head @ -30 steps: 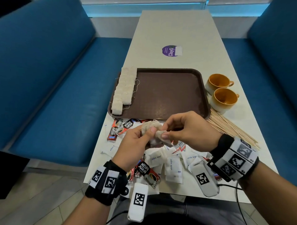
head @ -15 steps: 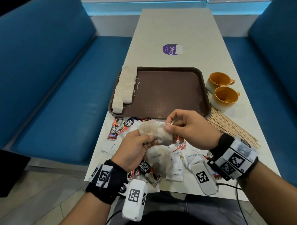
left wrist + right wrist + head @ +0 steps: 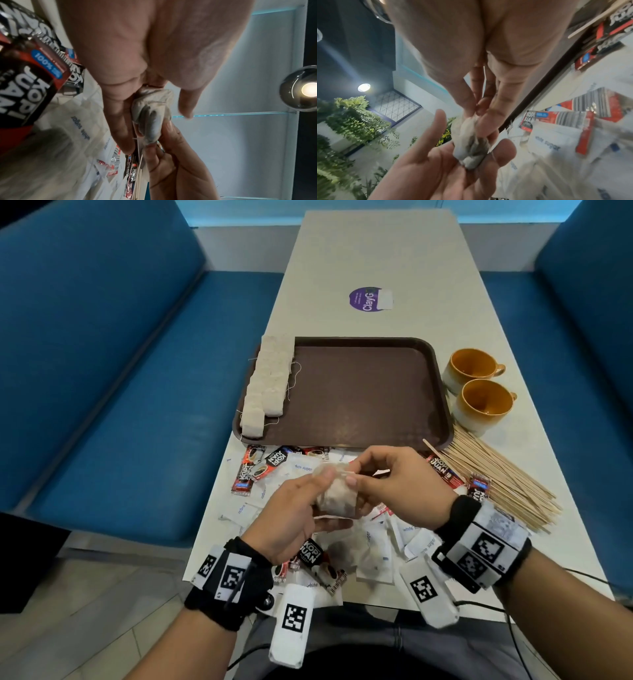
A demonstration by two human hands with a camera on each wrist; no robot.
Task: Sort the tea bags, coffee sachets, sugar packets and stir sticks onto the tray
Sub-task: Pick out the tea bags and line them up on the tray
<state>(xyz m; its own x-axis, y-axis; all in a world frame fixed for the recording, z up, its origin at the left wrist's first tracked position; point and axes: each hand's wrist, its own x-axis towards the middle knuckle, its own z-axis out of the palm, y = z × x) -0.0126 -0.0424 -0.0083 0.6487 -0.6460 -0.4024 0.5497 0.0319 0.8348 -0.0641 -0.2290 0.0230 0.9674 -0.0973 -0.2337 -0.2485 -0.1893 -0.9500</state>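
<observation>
Both clamped on one tea bag (image 3: 337,494), left hand (image 3: 294,518) beneath, right hand (image 3: 397,491) pinching its top; tray (image 3: 442,392) straight ahead, tea bag rows (image 3: 267,385) far-left, nearer the left hand.

The left hand (image 3: 294,508) and right hand (image 3: 394,491) cover much of the tea bag (image 3: 337,498) between them. Below it, the sugar packets (image 3: 373,556) blur, their print mostly unreadable.

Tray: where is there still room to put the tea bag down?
The tray is bare brown from the tea bag rows on its left side across to its right rim. The table beyond the tray is bare too. Near the hands, sachets and sugar packets crowd it.
</observation>
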